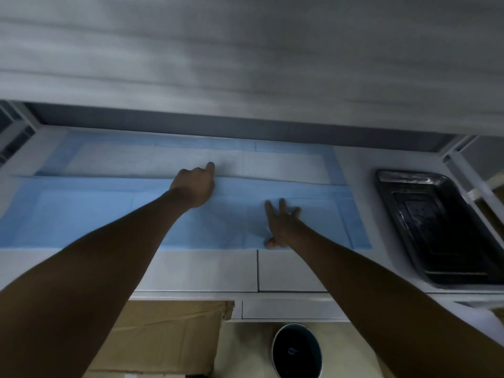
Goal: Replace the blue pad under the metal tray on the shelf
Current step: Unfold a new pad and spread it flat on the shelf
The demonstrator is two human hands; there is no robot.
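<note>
A blue pad lies spread across the white shelf, its far half showing a pale centre with a blue border. My left hand sits at the fold line in the middle of the pad, fingers curled at the edge of the near layer, one digit pointing away. My right hand presses flat on the near blue layer with fingers spread. The dark metal tray stands on the bare shelf to the right, apart from the pad and both hands.
An upper shelf overhangs closely above the work surface. White frame bars stand at the right beside the tray. Below the shelf edge are a cardboard box and a dark round bin.
</note>
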